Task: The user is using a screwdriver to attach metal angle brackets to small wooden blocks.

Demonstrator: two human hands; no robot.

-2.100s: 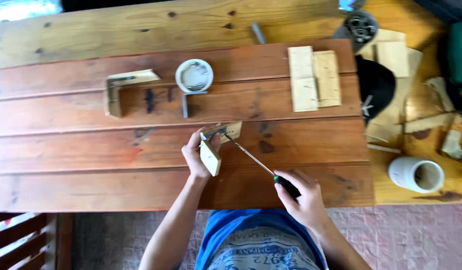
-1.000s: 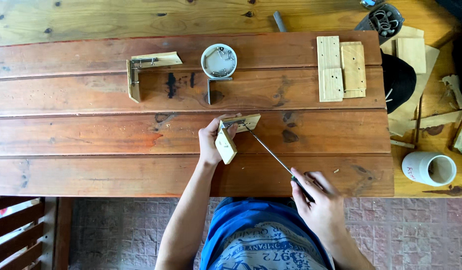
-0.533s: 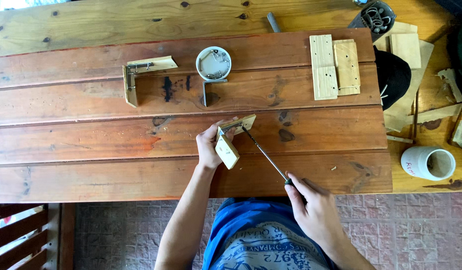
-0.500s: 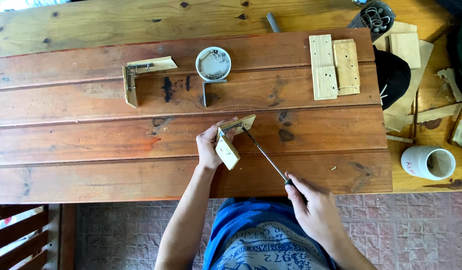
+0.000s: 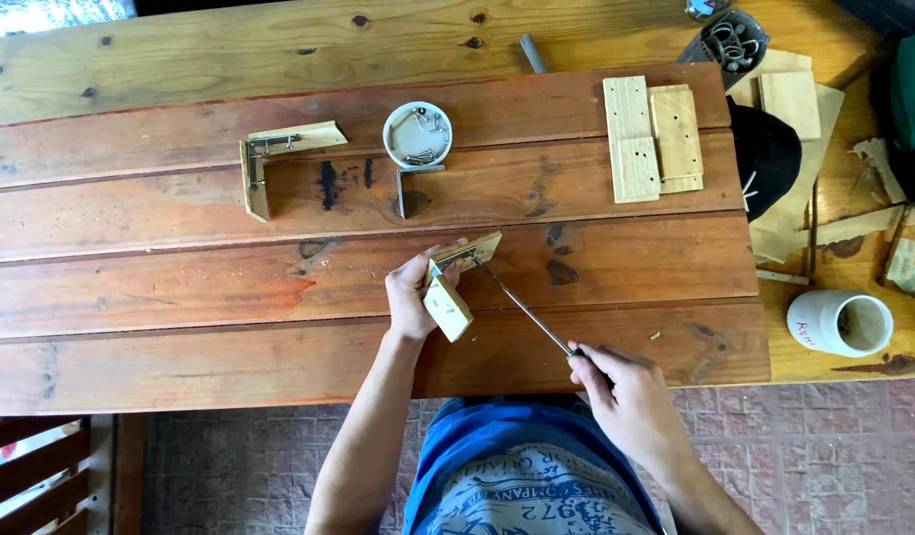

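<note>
My left hand (image 5: 410, 294) grips an L-shaped assembly of two small wooden blocks (image 5: 450, 300) joined by a metal corner bracket, resting on the red-brown wooden table (image 5: 180, 297). My right hand (image 5: 616, 388) holds the handle of a long screwdriver (image 5: 522, 302) near the table's front edge. The screwdriver's tip touches the bracket at the inner corner of the blocks.
A second L-shaped block assembly (image 5: 269, 163) lies at the back left. A white bowl of screws (image 5: 418, 134) and a loose metal bracket (image 5: 410, 183) sit behind my hands. Two flat wooden boards (image 5: 651, 139) lie at the back right. A white cup (image 5: 842, 322), black cap and wood scraps are on the right.
Both hands stay on the block assembly and screwdriver. My right hand has slid slightly along the table's front edge; the camera view has shifted a little.
</note>
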